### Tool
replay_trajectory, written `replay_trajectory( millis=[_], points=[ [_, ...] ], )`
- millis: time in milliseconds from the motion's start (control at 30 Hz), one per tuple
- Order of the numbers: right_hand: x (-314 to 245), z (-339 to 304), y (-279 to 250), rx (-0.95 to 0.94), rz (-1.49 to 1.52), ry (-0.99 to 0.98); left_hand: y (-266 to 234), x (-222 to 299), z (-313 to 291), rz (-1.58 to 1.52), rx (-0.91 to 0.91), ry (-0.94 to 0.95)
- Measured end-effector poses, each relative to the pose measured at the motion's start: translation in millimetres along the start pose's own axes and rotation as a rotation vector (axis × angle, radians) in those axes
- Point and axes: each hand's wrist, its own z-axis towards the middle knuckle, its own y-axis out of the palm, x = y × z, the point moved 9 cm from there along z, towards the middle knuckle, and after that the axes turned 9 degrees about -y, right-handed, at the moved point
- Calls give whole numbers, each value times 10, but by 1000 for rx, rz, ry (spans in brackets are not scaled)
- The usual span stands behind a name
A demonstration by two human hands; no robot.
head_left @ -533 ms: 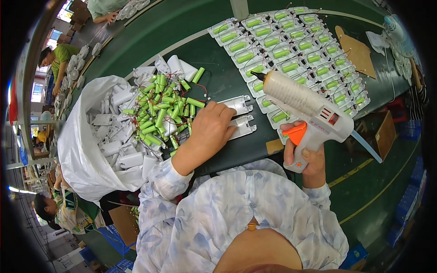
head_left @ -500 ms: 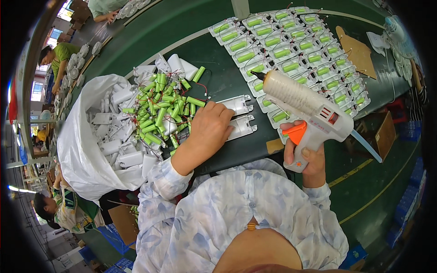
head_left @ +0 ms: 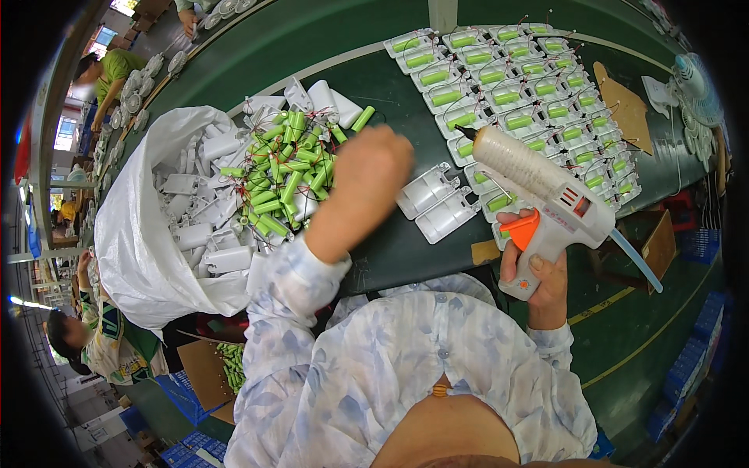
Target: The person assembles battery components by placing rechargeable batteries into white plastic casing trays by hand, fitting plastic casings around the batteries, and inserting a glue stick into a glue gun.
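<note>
My right hand grips a white hot glue gun with an orange trigger; its dark nozzle points up and left, and a glue stick sticks out of its back. My left hand is smeared by motion above the table, beside a heap of green cylindrical batteries with red and black wires. Its fingers cannot be made out. Just right of this hand, two white plastic casings lie side by side, with no battery in them. Rows of similar casings, each with a green battery, cover the far right.
A white sack full of white plastic parts stands at the left. Brown cardboard lies at the table's right, near a fan. A box of green batteries sits below at the left. Other people work at the left.
My left hand has lifted off the two casings and moved up toward the battery heap, uncovering them. My right hand still holds the glue gun. The whole view has shifted a little.
</note>
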Motion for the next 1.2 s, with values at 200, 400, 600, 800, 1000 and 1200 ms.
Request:
replay_trajectory(
  millis=[200,400,600,800,1000,1200],
  points=[
    [-112,15,70,-28,-105,40,231,-617,454,235,-10,-30],
    [-250,-119,-93,-58,-321,164,-47,-466,448,-134,153,-48],
    [-242,-139,78,-138,-432,277,77,-681,229,-538,-8,-359],
    [-168,-126,159,-175,-495,384,222,-436,137,-79,-11,-107],
    [-58,-165,185,-229,-506,481,325,-257,165,81,42,91],
    [-20,-166,193,-208,-582,498,323,-258,177,64,72,108]
  ],
)
